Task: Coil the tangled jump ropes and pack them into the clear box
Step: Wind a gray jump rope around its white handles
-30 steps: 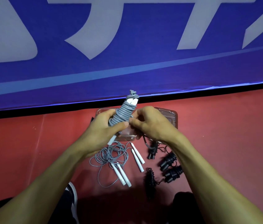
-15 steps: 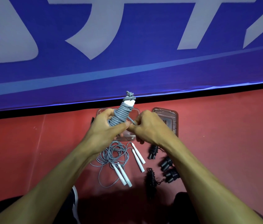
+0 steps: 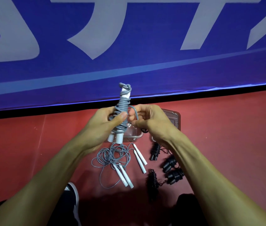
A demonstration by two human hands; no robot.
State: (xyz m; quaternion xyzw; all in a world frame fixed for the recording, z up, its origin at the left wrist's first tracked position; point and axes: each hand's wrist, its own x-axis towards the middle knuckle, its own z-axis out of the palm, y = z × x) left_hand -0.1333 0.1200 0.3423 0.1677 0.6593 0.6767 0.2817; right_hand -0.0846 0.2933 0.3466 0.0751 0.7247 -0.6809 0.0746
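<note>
- A shoe with a pale rim shows at the bottom edge, on the smooth red floor.
- 4 black rope bundles lie on the floor at right, each a ribbed, tightly wound coil.
- Left of them, thin grey cord sprawls in a loose tangle with 4 slim white handles, tapered sticks lying in 2 pairs.
- The left hand holds a wound grey rope upright, thumb pressed across its round coils; 2 white handle ends poke out below the fist.
- The right hand pinches a free loop of that cord beside the bundle.
- Behind the hands sits the clear box, rounded corners, on the floor.
- Farthest back, a blue banner carries pale lettering.
</note>
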